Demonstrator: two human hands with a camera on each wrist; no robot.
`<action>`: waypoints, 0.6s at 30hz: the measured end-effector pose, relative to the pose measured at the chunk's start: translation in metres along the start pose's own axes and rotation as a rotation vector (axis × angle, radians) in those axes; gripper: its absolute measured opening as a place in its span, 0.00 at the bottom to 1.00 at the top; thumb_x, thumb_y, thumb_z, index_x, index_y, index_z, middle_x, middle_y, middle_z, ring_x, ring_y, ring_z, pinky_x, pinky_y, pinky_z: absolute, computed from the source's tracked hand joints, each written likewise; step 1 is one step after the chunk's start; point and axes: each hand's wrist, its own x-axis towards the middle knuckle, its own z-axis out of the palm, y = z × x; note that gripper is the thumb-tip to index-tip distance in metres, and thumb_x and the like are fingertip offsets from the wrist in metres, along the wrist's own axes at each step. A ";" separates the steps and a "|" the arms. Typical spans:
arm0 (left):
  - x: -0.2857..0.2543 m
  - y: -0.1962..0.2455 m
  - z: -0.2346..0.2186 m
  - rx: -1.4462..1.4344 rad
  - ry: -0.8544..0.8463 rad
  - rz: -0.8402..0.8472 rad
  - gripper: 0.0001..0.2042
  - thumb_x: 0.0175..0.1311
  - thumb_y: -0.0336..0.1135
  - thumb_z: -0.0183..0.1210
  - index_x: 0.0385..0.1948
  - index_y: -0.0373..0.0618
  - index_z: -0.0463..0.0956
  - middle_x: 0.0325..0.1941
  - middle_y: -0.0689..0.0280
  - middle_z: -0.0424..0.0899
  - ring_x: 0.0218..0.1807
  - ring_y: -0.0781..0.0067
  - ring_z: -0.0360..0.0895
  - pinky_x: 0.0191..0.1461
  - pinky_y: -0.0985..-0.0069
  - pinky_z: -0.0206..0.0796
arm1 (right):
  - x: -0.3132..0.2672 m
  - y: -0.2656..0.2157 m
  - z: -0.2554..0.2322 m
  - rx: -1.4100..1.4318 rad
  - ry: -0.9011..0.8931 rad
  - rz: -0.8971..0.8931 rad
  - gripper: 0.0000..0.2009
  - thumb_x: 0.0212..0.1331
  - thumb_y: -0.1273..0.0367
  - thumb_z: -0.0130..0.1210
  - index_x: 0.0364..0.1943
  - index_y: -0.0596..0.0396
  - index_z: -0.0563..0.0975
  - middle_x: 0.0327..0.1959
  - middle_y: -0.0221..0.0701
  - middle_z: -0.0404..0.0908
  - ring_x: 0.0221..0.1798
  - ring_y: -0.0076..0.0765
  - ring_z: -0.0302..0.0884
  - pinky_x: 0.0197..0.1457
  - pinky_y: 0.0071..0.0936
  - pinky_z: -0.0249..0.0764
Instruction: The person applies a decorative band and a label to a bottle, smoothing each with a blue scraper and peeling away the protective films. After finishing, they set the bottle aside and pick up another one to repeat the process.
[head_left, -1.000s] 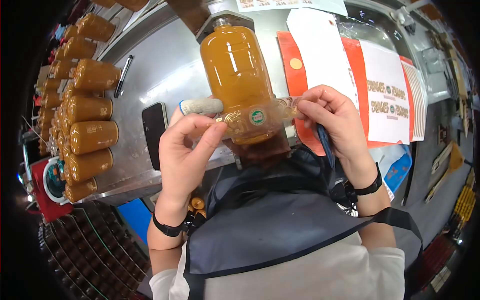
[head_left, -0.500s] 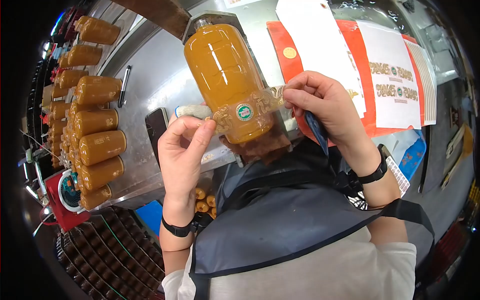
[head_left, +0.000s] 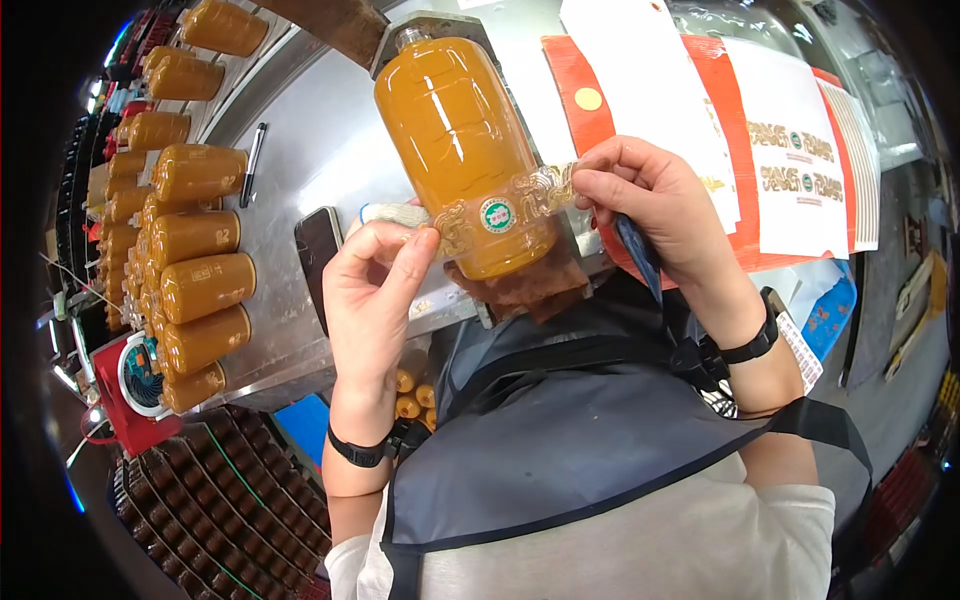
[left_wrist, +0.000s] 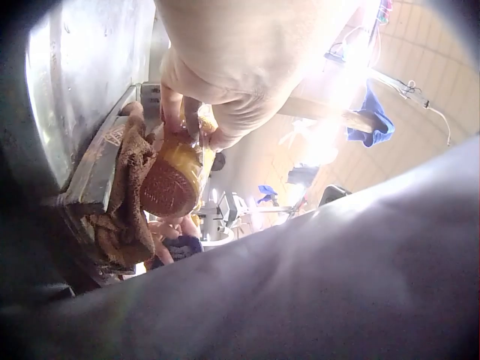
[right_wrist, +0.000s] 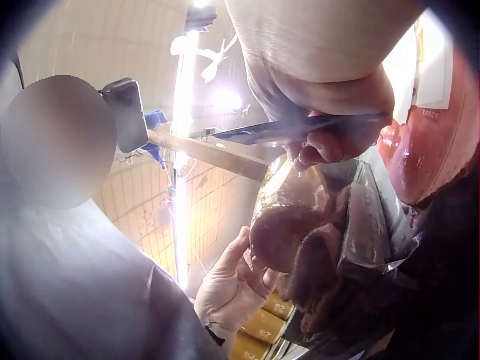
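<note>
- Head view: a person in a grey apron stands at a steel table [head_left: 300,140]. A large amber bottle [head_left: 455,130] lies on its side in a holder in front of them, its base toward the person and resting above a brown cloth [head_left: 520,285].
- Head view: the left hand [head_left: 375,290] pinches one end of a clear, gold-patterned label strip [head_left: 500,210] between thumb and forefinger. The right hand [head_left: 645,205] pinches the other end, and the strip is stretched across the lower part of the bottle.
- Head view: rows of smaller amber bottles [head_left: 200,285] lie at the left of the table, with a phone [head_left: 318,255] and a pen [head_left: 248,165] near them. Sheets of labels [head_left: 800,150] lie at the right.
- Left wrist view: the left hand [left_wrist: 240,90] is seen from below, fingertips closed at the bottle [left_wrist: 176,176], whose round base faces the camera beside the brown cloth [left_wrist: 124,202].
- Right wrist view: the right hand [right_wrist: 330,112] has its fingers curled above the bottle [right_wrist: 289,221], and a dark flat tool [right_wrist: 300,129] lies across it. The left hand [right_wrist: 229,289] shows beyond, lower down.
</note>
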 end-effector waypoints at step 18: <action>0.002 -0.004 0.000 0.002 0.007 -0.012 0.02 0.65 0.23 0.64 0.33 0.39 0.80 0.42 0.67 0.82 0.46 0.81 0.76 0.54 0.80 0.66 | 0.003 0.002 0.001 -0.010 0.008 0.025 0.08 0.65 0.67 0.61 0.41 0.57 0.82 0.31 0.23 0.83 0.32 0.12 0.73 0.38 0.12 0.69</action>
